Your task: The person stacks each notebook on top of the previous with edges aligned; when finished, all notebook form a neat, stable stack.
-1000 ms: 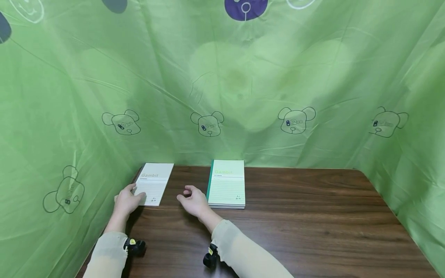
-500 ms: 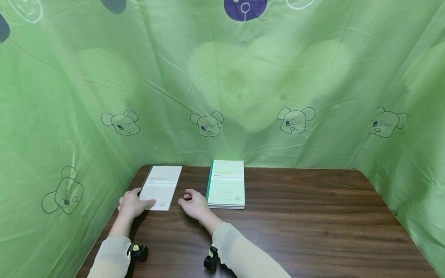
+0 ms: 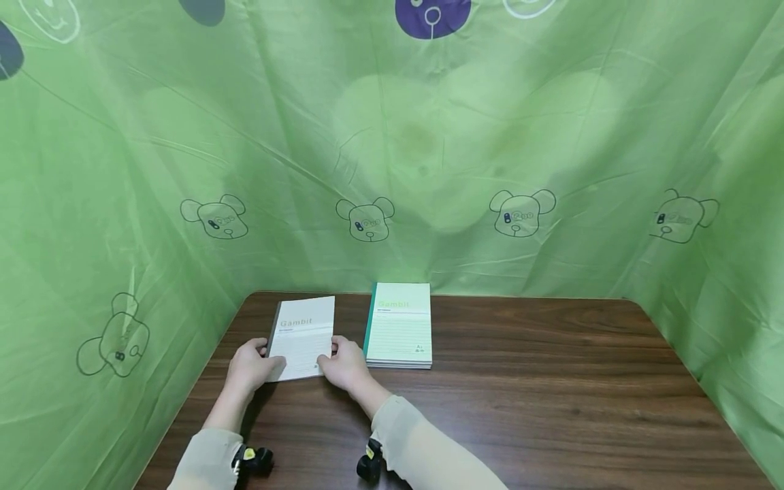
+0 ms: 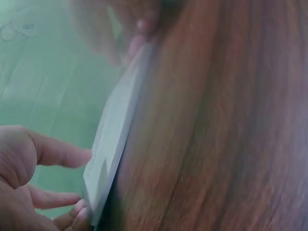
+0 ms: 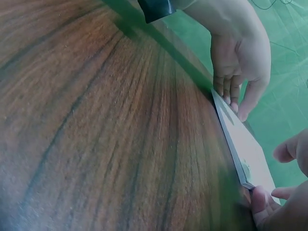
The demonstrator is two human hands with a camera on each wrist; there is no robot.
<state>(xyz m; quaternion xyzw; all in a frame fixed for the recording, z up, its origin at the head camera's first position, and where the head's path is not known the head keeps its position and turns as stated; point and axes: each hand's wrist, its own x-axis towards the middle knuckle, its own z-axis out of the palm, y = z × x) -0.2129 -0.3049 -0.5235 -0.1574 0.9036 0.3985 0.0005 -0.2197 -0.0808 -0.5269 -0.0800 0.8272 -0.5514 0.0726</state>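
Observation:
A white notebook (image 3: 303,337) with a grey spine and "Gambit" on its cover is held at the left of the table. My left hand (image 3: 251,366) grips its spine side near the bottom, thumb over the cover. At the opposite edge my right hand (image 3: 344,364) has its fingers curled against the side and its thumb over the lower right corner. The right wrist view shows the right fingers (image 5: 262,199) touching the notebook's edge; whether the thumb presses the cover is hard to tell. Just right of that hand lies a stack of pale green notebooks (image 3: 401,323) with a teal spine.
The brown wooden table (image 3: 527,381) stretches to the right and toward me. A green cloth (image 3: 465,252) printed with bear heads hangs along its back and sides. A small black camera sits on each wrist.
My left hand has slid the white notebook rightward and toward me, away from the back left corner. It now reaches my right hand, which has stayed nearly in place. The stack has not moved.

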